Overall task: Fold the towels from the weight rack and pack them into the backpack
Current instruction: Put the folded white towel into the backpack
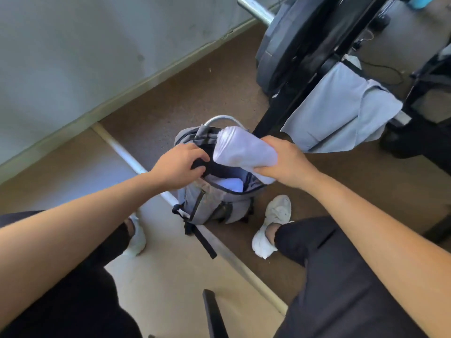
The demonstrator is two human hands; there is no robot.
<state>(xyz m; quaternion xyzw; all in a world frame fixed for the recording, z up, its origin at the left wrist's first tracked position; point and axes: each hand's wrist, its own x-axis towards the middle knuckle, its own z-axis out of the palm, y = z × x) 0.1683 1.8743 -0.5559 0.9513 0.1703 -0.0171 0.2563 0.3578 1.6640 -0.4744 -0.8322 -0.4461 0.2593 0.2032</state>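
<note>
Packing now: your left hand (180, 164) grips the mouth of the grey fabric backpack (214, 203) on the floor, and your right hand (285, 164) clutches a folded white towel (241, 150) just above it. Next, tuck it straight down inside. A pale blue towel (341, 111) hangs on the black weight rack (305, 69).

No text, brand, number or sign is legible anywhere in view. A small pale mark (275, 95) on the black metal weight rack upright (290, 98) is too blurred to read.
</note>
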